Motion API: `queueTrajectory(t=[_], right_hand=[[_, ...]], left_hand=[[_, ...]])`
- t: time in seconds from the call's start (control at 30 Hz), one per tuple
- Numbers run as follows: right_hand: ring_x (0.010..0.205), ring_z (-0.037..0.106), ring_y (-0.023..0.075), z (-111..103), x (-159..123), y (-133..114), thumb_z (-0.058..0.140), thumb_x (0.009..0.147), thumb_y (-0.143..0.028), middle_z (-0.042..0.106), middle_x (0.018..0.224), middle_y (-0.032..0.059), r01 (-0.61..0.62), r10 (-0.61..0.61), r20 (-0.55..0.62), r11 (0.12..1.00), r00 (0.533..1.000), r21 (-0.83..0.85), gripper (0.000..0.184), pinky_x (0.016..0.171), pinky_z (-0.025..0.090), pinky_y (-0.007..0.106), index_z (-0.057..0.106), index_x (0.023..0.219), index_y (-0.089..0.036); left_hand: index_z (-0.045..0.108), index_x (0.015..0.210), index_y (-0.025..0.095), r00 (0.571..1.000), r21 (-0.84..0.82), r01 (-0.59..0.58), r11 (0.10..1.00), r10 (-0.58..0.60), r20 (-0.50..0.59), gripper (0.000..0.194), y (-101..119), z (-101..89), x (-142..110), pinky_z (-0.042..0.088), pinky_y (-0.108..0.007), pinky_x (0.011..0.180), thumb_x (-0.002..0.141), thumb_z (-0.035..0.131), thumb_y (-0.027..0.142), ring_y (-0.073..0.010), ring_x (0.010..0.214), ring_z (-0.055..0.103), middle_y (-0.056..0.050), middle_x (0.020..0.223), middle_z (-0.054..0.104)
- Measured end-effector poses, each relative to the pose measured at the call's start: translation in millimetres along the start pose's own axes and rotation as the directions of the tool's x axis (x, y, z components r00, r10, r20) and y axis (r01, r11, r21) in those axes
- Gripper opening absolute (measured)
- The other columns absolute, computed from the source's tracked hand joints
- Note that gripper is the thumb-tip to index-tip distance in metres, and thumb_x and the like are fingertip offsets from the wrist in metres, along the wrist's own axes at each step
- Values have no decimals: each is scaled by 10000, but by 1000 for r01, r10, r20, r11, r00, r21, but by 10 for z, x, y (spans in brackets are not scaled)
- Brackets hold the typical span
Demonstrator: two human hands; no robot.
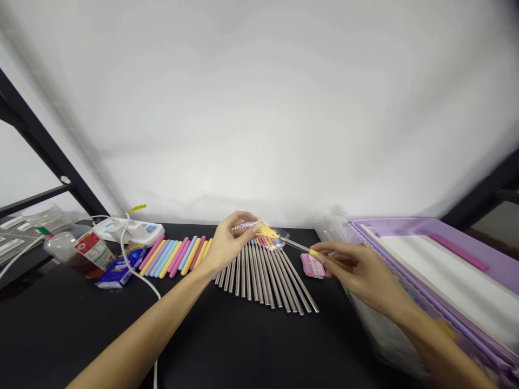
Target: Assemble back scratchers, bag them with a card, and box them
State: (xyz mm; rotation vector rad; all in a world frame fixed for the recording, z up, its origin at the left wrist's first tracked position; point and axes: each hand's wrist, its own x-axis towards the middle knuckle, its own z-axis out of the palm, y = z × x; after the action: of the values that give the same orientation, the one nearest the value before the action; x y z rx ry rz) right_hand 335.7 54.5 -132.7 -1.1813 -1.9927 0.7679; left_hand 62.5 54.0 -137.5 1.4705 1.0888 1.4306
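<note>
"Steel straw (295,246): where does it lie?"

"Item 1, pinched firmly in the right hand (357,273), with a yellow sleeve (314,253) just ahead of the fingers. Its long axis runs leftward and slightly up from the grip, toward the other hand."

"Left hand (231,243)?"

"Closed on item 2, a clear plastic packet (247,227) holding yellow pieces. The straw's far end is at the packet; touching or just beside, I cannot tell."

"Beyond the grips?"

"Item 3, fanned steel straws (259,278), below the left grip. Item 4, a pink packet (312,266), just under the right grip. Item 5, pastel sleeves (174,256), left of the left grip. Item 6, a purple box (430,229), right of the right grip."
</note>
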Motion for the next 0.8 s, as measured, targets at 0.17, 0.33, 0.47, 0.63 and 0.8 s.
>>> queueTrajectory(t=[0.17,0.33,0.47,0.63,0.8], right_hand=[[558,612,144,118,-5,-35,564,886,-511,675,706,15,-47,43,76,997,996,56,342,530,501,262,678,1012,-215],[645,663,168,81,-8,-28,587,872,-511,693,745,23,-21,20,31,998,999,53,307,601,530,272,647,931,-215],[784,704,225,33,6,8,638,830,-510,730,822,50,-12,13,-79,1000,997,5,302,703,554,314,655,898,-216],[582,622,155,76,1,-41,570,887,-504,681,717,16,-28,26,39,999,999,40,294,561,510,272,641,921,-221],[582,615,154,181,-31,-94,585,884,-501,643,647,7,-53,52,20,996,998,77,285,553,492,259,586,870,-217]], left_hand=[[538,1175,205,1000,-44,26,999,-26,-7,444,8,95,-47,589,-346,815,800,721,357,-208,824,727,-24,919,651],[513,1219,205,993,-46,81,996,-76,95,495,24,45,-43,568,-375,853,792,734,321,-237,843,733,-38,880,688],[480,1265,214,972,-65,107,992,-91,219,532,11,-9,-24,517,-416,943,798,727,277,-261,968,710,-80,977,717],[469,1290,225,958,-103,99,990,-67,278,532,24,14,-57,482,-431,984,814,705,242,-272,1052,680,-87,1025,705],[535,1244,240,959,-165,119,979,-70,275,469,58,139,-115,494,-410,994,815,713,303,-243,1059,674,-98,1135,680]])
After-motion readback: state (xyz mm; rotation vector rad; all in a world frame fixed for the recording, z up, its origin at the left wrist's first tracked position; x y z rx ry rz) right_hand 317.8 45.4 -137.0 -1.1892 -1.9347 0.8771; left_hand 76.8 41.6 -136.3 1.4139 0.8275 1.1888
